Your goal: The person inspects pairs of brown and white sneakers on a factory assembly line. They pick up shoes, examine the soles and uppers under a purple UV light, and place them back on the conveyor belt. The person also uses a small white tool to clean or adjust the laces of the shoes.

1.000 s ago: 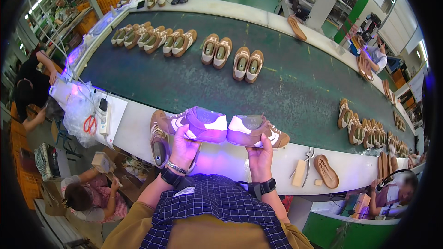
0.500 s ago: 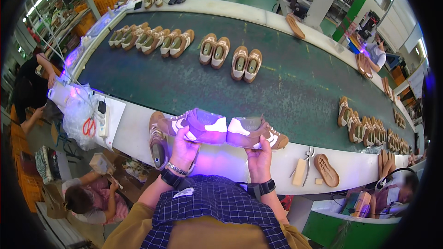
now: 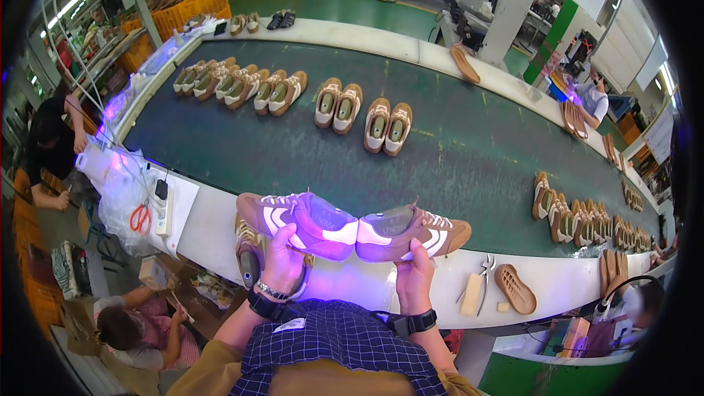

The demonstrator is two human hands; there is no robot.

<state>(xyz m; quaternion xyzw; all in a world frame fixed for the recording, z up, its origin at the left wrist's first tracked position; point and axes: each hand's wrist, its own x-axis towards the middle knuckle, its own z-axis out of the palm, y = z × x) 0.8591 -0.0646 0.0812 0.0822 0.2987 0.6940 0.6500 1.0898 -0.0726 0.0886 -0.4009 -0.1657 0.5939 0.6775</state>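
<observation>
I hold two brown sneakers with white side stripes and white heel patches above the near white ledge, their heels touching and toes pointing outward. My left hand [image 3: 282, 265] grips the left sneaker [image 3: 304, 224] from below, thumb on its side. In the same way my right hand [image 3: 416, 276] is closed on the right sneaker [image 3: 411, 233]. Purple light falls on both, and their insoles show through the openings. Behind my left hand, another brown sneaker [image 3: 250, 258] rests on the ledge, partly hidden.
Ahead, a green conveyor belt [image 3: 469, 183] carries several sneaker pairs [image 3: 389, 126]. To my right lie pincers [image 3: 485, 282], a pale block [image 3: 471, 295] and a tan sole [image 3: 516, 289]. Red scissors [image 3: 140, 218] and a power strip [image 3: 162, 209] are left. A co-worker [image 3: 143, 334] sits lower left.
Both sneakers have tilted, showing more of their openings, and their heels have come together. My hands have moved slightly with them. The whole view has shifted a little.
</observation>
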